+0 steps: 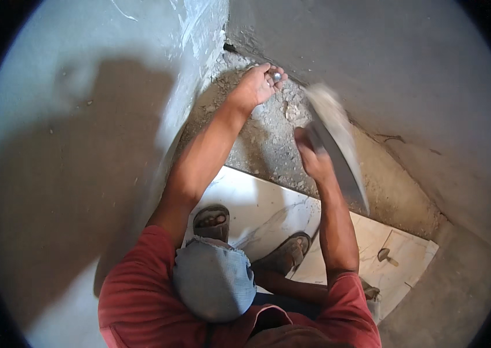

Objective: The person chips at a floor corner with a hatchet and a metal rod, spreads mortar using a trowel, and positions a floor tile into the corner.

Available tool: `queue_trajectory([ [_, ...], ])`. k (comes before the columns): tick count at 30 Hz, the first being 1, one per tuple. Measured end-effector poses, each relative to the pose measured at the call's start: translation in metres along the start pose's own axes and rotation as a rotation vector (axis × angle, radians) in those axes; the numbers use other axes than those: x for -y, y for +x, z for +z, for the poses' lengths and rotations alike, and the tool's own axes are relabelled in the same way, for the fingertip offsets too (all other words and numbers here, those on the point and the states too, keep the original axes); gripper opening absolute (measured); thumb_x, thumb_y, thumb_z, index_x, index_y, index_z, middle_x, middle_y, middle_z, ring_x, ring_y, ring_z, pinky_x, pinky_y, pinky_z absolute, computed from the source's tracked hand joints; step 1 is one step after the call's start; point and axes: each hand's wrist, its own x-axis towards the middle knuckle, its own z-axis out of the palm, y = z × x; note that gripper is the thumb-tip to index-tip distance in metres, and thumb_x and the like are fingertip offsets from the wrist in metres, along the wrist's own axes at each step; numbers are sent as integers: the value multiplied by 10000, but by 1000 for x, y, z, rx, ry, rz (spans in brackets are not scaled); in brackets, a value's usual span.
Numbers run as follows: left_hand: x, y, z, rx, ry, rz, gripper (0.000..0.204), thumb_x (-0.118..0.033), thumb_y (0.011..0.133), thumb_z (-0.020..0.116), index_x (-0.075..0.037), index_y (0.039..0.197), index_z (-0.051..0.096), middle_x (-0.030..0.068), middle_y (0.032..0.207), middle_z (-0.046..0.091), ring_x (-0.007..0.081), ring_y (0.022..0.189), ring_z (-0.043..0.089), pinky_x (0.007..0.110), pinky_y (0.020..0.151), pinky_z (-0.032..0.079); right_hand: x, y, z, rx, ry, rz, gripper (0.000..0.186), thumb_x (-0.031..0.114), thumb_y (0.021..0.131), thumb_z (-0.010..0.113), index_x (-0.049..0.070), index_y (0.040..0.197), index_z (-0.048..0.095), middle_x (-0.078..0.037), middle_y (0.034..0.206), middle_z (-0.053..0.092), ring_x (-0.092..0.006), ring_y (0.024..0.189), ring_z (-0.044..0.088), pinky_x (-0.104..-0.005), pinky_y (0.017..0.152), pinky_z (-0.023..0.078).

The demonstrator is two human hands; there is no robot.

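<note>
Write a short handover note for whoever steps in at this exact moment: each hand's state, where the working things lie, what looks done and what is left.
Left hand: closed around a small metal object, blurred, resting on the rubble in the wall corner.
Right hand: gripping a long flat trowel, motion-blurred, above the rubble.
Marble-look tiles lie under the person's sandalled feet; a small tool lies on the far tile.
Done: tiles cover the floor near the feet.
Left: the corner strip is bare, rough, strewn with loose mortar.

White grey-veined marble tile (268, 203), red shirt (135, 301), grey mortar bed (268, 139), blue cap (213, 278)
</note>
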Motion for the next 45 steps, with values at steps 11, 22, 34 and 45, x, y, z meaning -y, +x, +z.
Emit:
queue_trajectory([
  [11,2,2,-22,-150,106,23,254,-193,925,353,1,942,517,130,955,590,262,945,561,408,838,445,8,12,5,78,-192,81,191,166,727,613,10,804,534,-215,704,570,-394,668,561,-399,620,458],
  [22,25,-21,16,-600,209,191,163,-203,887,416,-57,847,476,25,611,475,141,497,424,269,530,427,-4,20,-2,121,-134,479,269,236,737,588,-29,777,570,-232,706,580,-371,674,575,-415,616,431],
  [34,36,-69,-20,-436,407,251,271,-218,882,426,-5,1002,542,-28,528,366,78,414,319,235,371,273,-4,-25,-21,54,-57,509,216,202,755,630,35,673,521,-19,539,489,-111,472,460,-288,458,389],
  [45,-1,-45,-23,-347,287,146,254,-232,888,438,-8,962,531,-20,570,444,98,459,370,268,451,315,9,-21,-6,189,-160,233,231,244,740,623,26,792,570,-156,663,562,-260,581,551,-347,564,433],
])
